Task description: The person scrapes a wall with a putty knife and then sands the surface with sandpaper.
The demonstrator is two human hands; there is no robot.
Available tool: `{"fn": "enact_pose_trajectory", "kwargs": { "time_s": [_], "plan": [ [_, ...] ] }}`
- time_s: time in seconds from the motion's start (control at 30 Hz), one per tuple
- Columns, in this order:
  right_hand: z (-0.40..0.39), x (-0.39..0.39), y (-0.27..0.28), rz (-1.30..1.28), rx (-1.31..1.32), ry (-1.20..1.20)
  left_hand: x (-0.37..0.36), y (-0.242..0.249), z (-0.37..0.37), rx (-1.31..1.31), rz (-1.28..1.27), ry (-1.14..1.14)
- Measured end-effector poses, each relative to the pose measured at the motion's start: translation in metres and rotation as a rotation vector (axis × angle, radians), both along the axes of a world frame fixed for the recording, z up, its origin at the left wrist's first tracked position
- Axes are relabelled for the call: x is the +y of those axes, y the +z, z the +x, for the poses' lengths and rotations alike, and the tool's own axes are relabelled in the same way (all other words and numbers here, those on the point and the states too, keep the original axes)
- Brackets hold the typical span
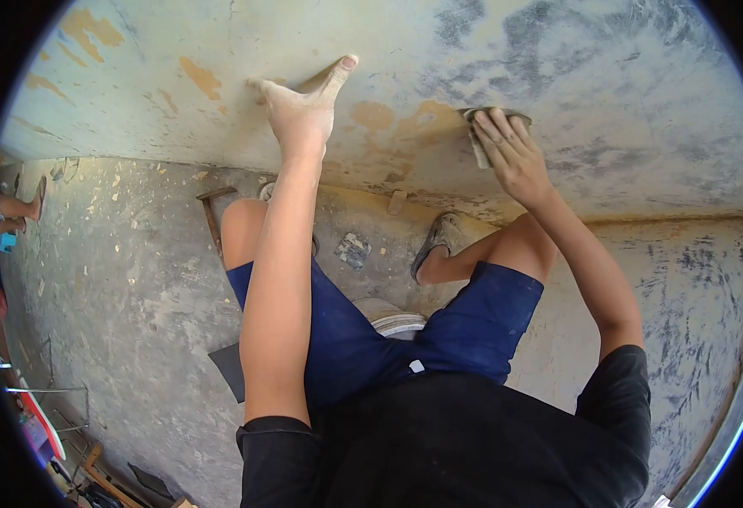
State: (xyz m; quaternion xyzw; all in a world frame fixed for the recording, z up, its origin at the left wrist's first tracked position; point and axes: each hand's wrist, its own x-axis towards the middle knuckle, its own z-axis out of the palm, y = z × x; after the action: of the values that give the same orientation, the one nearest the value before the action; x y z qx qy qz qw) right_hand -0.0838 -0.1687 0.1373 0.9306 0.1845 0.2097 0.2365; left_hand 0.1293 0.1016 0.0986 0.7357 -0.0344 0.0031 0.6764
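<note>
My left hand [303,106] rests flat against the pale, patchy wall [608,76], fingers spread and dusty, holding nothing. My right hand [511,152] presses a folded grey piece of sandpaper [479,127] against the same wall, fingers laid over it. Tan patches of worn paint [405,123] lie between the two hands. I am seated low, knees apart, in blue shorts and a black shirt.
A white bucket-like seat [397,322] shows between my legs. A hammer or pick [212,216] lies on the concrete floor by my left knee, with a dark sheet [229,368] nearer. Another person's legs [16,207] are at far left. Clutter sits at lower left.
</note>
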Motion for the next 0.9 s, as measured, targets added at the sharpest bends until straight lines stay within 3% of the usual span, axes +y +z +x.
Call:
{"fn": "enact_pose_trajectory", "kwargs": {
  "time_s": [0.03,0.1,0.17,0.2,0.27,0.37,0.43,0.5,0.6,0.7,0.77,0.9],
  "plan": [
    [0.004,-0.003,-0.006,-0.032,0.032,0.018,-0.002,0.003,-0.001,-0.002,0.001,-0.004],
    [0.04,0.015,-0.036,0.096,-0.001,0.165,-0.002,0.008,-0.004,0.247,-0.064,-0.123],
    [0.063,0.057,-0.058,0.376,0.218,0.131,-0.009,0.005,-0.005,0.229,-0.027,-0.031],
    [0.069,0.069,-0.068,0.377,0.217,0.125,-0.013,0.003,-0.008,0.209,0.007,0.053],
    [0.081,0.08,-0.078,0.073,0.249,0.132,-0.015,0.003,-0.009,0.201,0.005,0.053],
    [0.056,0.054,-0.054,0.22,0.259,0.089,-0.01,0.001,-0.007,0.183,0.004,0.061],
    [0.022,0.003,-0.032,-0.059,0.021,0.124,-0.01,0.002,-0.006,0.165,0.002,0.038],
    [-0.015,-0.021,-0.005,-0.01,-0.089,0.053,0.0,0.008,-0.003,0.202,-0.112,-0.183],
    [-0.017,-0.021,0.002,0.009,-0.064,0.018,-0.004,0.011,-0.007,0.242,-0.062,-0.134],
    [0.031,0.01,-0.034,0.055,-0.059,0.1,-0.013,-0.009,-0.003,0.142,-0.057,-0.013],
    [0.065,0.045,-0.062,0.273,0.027,0.172,-0.007,-0.003,-0.003,0.166,-0.051,-0.043],
    [0.064,0.065,-0.044,0.15,0.195,0.117,-0.009,0.001,-0.006,0.179,-0.023,-0.003]
  ]
}}
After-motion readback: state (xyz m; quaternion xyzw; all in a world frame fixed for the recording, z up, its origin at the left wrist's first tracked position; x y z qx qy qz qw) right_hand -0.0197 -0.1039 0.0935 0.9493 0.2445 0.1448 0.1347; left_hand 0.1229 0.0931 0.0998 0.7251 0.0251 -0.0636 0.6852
